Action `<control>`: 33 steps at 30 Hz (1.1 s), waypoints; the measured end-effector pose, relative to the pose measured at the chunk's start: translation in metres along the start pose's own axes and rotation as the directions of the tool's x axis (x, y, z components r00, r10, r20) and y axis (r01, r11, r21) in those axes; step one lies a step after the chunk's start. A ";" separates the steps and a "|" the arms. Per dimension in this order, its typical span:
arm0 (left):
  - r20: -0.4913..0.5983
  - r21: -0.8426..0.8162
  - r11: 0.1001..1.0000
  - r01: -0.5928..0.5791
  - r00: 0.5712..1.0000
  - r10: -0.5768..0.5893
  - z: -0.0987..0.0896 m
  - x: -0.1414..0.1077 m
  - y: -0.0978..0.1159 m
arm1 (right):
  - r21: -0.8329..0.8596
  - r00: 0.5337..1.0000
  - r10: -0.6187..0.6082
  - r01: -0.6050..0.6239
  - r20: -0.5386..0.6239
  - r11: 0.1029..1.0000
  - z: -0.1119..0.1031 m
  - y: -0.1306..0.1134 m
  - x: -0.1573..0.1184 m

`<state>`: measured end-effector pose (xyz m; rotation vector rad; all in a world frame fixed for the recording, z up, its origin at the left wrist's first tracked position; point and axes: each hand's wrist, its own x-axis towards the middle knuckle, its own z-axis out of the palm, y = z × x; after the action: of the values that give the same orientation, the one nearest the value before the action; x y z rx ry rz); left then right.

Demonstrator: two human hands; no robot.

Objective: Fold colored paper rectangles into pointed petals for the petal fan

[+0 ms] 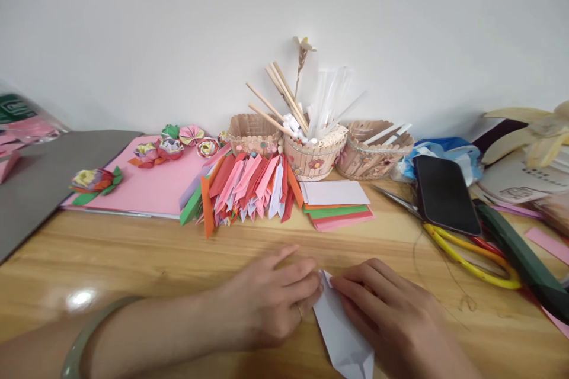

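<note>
- Folded white paper [340, 328] is lying on the wooden table [173, 260] between the two hands, at the bottom of the view.
- Its long axis is running away from the person at a slant, the narrower far end pointing forward and a little to the left, the near end reaching the lower edge of the view.
- Its surface is looking plain, smooth and faintly lilac; a small flap is showing at the far end, and creases are meeting in angled facets at the near end.
- The left hand [275, 296] is curling loosely, the index finger lifting clear and the other fingertips touching the paper's upper left edge; whether it is gripping, I cannot tell.
- The right hand [391, 308] is bending its fingers nearly closed, pinching the paper by the flap.
- Beyond the hands, a stack of coloured paper [335, 194] is sitting just beside a pile of folded strips [249, 186].
</note>
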<state>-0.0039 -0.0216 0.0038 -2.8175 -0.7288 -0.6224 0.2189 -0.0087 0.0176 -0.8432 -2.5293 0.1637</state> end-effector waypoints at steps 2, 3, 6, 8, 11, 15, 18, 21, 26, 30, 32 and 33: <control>0.001 -0.031 0.999 0.020 1.000 -0.020 0.002 -0.001 0.000 | 0.018 0.999 -0.026 0.026 0.039 1.000 0.000 0.002 0.000; 0.003 -0.048 0.998 0.035 0.999 -0.035 0.003 -0.001 0.000 | 0.030 0.998 -0.039 0.037 0.057 0.999 -0.001 0.002 -0.001; 0.002 -0.076 0.995 0.071 0.997 -0.071 0.005 -0.001 0.000 | 0.048 0.992 -0.066 0.061 0.106 0.997 -0.002 0.003 -0.001; -0.012 -0.078 0.994 0.075 0.997 -0.076 0.006 -0.001 0.000 | 0.043 0.991 -0.075 0.070 0.107 0.997 -0.003 0.003 0.000; -0.005 -0.060 0.998 0.037 0.999 -0.038 0.003 -0.001 -0.002 | 0.031 0.990 -0.099 0.097 0.101 0.995 -0.005 0.002 0.002; 0.026 -0.022 0.999 -0.026 0.999 0.027 -0.003 0.000 -0.004 | -0.010 0.985 -0.130 0.132 0.110 0.991 -0.006 0.000 0.004; 0.021 -0.013 0.999 -0.034 0.999 0.034 -0.004 0.001 -0.005 | -0.044 0.982 -0.147 0.153 0.119 0.987 -0.008 0.000 0.004; 0.012 -0.005 1.000 -0.030 0.999 0.030 -0.003 0.001 -0.006 | -0.076 0.976 -0.182 0.192 0.120 0.978 -0.008 0.000 0.003; 0.018 -0.005 0.999 -0.038 0.999 0.038 -0.001 0.002 -0.007 | -0.086 0.969 -0.201 0.214 0.145 0.973 -0.008 0.001 0.002; 0.017 -0.006 1.000 -0.014 1.000 0.014 -0.003 0.003 -0.007 | -0.045 0.971 -0.170 0.180 0.169 0.983 -0.010 0.001 0.005; 0.016 0.000 1.000 -0.016 1.000 0.016 -0.004 0.002 -0.007 | -0.022 0.978 -0.135 0.141 0.159 0.990 -0.012 0.002 0.006; 0.016 0.006 1.000 -0.019 1.000 0.019 -0.004 0.002 -0.007 | -0.012 0.981 -0.118 0.122 0.153 0.992 -0.013 0.002 0.007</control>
<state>-0.0073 -0.0158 0.0090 -2.8238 -0.7041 -0.5945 0.2216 -0.0035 0.0312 -0.7075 -2.7204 0.1671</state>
